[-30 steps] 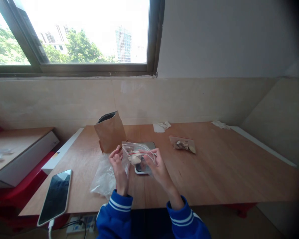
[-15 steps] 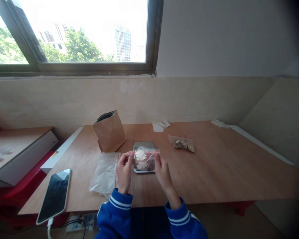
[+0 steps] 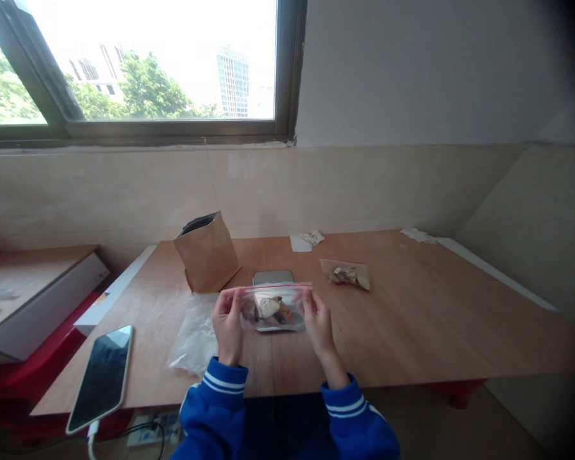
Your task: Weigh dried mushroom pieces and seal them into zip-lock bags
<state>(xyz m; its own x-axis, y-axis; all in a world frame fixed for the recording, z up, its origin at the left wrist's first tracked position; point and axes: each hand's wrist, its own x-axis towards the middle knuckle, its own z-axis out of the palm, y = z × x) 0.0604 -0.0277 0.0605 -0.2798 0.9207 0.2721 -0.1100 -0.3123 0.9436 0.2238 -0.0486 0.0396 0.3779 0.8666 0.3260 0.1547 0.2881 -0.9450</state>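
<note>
One head-worn camera looks forward and down, near the wooden table (image 3: 402, 319). It faces the wall (image 3: 364, 185) and sliding window (image 3: 172, 76).

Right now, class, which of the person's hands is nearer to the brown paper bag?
Left. The left hand is in front of the brown paper bag, slightly to its right; the right hand is farther right, holding the right end of a zip-lock bag.
</note>
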